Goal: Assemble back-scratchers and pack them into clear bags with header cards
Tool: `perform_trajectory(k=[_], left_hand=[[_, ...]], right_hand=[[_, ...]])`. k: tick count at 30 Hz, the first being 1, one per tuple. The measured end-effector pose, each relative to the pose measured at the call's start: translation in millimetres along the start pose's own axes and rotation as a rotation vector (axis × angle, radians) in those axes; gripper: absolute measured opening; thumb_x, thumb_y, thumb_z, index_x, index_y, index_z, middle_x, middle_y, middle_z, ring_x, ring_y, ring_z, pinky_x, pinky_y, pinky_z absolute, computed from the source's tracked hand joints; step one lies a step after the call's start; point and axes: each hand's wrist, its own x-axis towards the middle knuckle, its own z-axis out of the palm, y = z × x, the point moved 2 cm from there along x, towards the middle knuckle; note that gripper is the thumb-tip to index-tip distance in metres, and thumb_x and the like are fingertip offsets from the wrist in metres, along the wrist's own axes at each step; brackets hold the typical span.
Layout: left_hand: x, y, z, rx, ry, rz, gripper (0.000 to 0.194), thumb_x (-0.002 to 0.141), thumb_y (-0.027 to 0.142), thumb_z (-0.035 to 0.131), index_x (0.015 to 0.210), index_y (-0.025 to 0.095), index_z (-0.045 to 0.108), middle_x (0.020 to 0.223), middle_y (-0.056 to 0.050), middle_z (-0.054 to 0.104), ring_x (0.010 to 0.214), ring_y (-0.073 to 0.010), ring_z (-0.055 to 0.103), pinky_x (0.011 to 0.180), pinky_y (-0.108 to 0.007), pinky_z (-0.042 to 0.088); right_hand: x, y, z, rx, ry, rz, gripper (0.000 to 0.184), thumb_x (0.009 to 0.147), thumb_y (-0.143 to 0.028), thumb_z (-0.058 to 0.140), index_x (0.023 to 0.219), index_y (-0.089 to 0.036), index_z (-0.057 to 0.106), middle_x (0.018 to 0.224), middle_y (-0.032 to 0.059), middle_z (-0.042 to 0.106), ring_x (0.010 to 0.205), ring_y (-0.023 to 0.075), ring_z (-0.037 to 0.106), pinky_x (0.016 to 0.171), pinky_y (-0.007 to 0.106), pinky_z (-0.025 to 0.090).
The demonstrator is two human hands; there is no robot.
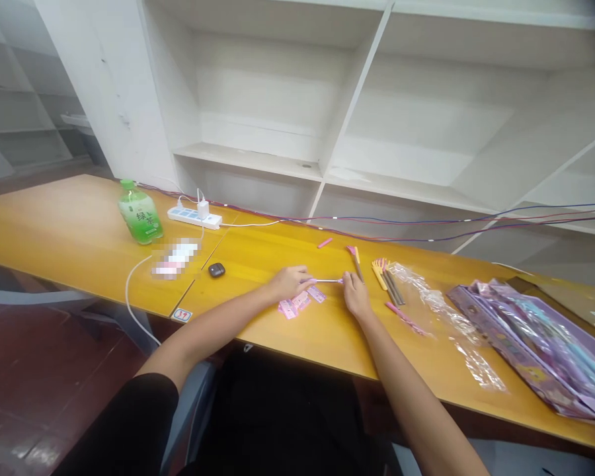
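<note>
A thin, pale purple stick (327, 281) stretches level between my two hands, just above the table. My left hand (291, 283) is closed on its left end, and my right hand (356, 294) pinches the right end. Both ends are partly hidden by the fingers, so the stick's exact kind does not show. Several small pink printed cards (290, 309) lie under and beside my left hand. To the right of my right hand are several hand-shaped yellow and pink pieces with grey handles (391, 287), resembling small back scratchers. A pink wrapped stick (404, 317) lies nearer me.
Clear plastic wrappers (436, 297) and a purple bag of packaged items (520, 350) are on the right. On the left stand a green tea bottle (141, 215), a power strip (193, 215) and a black earbud case (217, 270). Cables (377, 219) run along the back.
</note>
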Motion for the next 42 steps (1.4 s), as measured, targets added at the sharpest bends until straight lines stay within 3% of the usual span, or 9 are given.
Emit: perform_trajectory(k=[6,10,15,21,25,31,37,40,42], left_hand=[[1.8,-4.0,-21.0,0.204,-0.127,-0.113,0.033,0.108,0.041,0.051,0.11,0.02,0.077,0.106,-0.007,0.071,0.093,-0.0185,0.069,0.077,-0.027,0.047],[0.0,-1.6,-23.4,0.319,-0.191,-0.11,0.027,0.109,0.031,0.047,0.117,0.02,0.07,0.11,-0.009,0.069,0.097,-0.0208,0.069,0.077,-0.03,0.048],[-4.5,10.0,-18.3,0.364,-0.243,-0.109,0.026,0.107,0.036,0.048,0.115,0.019,0.067,0.111,-0.01,0.07,0.099,-0.023,0.07,0.08,-0.033,0.052],[-3.3,22.8,-12.3,0.4,-0.247,-0.133,0.023,0.1,0.033,0.06,0.111,0.014,0.068,0.111,-0.015,0.073,0.109,-0.0289,0.069,0.087,-0.037,0.054],[-3.5,29.4,-8.3,0.408,-0.253,-0.121,0.023,0.104,0.035,0.055,0.111,0.017,0.068,0.11,-0.013,0.074,0.106,-0.027,0.072,0.086,-0.035,0.054],[1.1,28.7,-10.3,0.456,-0.331,-0.153,0.035,0.108,0.048,0.045,0.115,0.022,0.067,0.101,-0.011,0.077,0.09,-0.0262,0.076,0.076,-0.033,0.053],[8.5,15.2,-23.4,0.471,-0.341,-0.14,0.036,0.107,0.05,0.045,0.115,0.024,0.069,0.098,-0.011,0.078,0.088,-0.0253,0.075,0.075,-0.03,0.05],[4.8,-4.2,-43.8,0.481,-0.321,-0.161,0.033,0.107,0.048,0.046,0.112,0.024,0.07,0.099,-0.011,0.079,0.087,-0.024,0.075,0.074,-0.029,0.047],[-4.0,-22.3,-65.6,0.485,-0.298,-0.18,0.032,0.107,0.048,0.048,0.109,0.025,0.07,0.097,-0.009,0.079,0.085,-0.0231,0.074,0.072,-0.027,0.045]], right_hand=[[-3.8,-3.1,3.5,-0.019,-0.105,-0.083,0.061,0.097,-0.08,0.037,0.099,-0.022,0.058,0.092,0.0066,0.068,0.085,0.024,0.059,0.079,0.036,0.046],[-2.6,-3.3,3.9,-0.131,-0.16,-0.292,0.043,0.096,-0.063,0.057,0.106,-0.021,0.06,0.098,0.0068,0.065,0.087,0.0225,0.059,0.082,0.034,0.047],[-9.7,-15.0,3.1,-0.436,-0.118,-0.511,0.014,0.096,-0.033,0.056,0.092,-0.02,0.061,0.094,0.0063,0.062,0.084,0.0202,0.058,0.076,0.03,0.041],[-23.4,-36.9,22.4,-0.787,-0.124,-0.679,0.025,0.1,-0.028,0.056,0.08,-0.019,0.067,0.079,0.006,0.067,0.077,0.0192,0.058,0.074,0.031,0.032],[-26.3,-45.1,27.8,-0.845,-0.091,-0.658,0.022,0.097,-0.029,0.061,0.08,-0.019,0.07,0.077,0.0061,0.07,0.076,0.0189,0.06,0.074,0.032,0.03],[-18.2,-44.1,14.0,-0.897,-0.107,-0.48,0.034,0.103,-0.029,0.051,0.08,-0.018,0.074,0.079,0.0091,0.074,0.076,0.0197,0.064,0.075,0.033,0.03],[-5.6,-44.4,6.7,-0.897,-0.183,-0.482,0.022,0.095,-0.018,0.059,0.079,-0.021,0.074,0.077,0.0068,0.076,0.071,0.0175,0.064,0.073,0.03,0.032],[5.2,-42.3,-16.9,-0.913,-0.16,-0.457,0.023,0.092,-0.013,0.058,0.075,-0.021,0.071,0.075,0.0072,0.075,0.068,0.0182,0.063,0.07,0.03,0.032],[11.8,-33.6,-49.7,-0.927,-0.129,-0.429,0.021,0.09,-0.013,0.059,0.074,-0.021,0.071,0.075,0.0079,0.074,0.067,0.0193,0.063,0.069,0.03,0.032]])
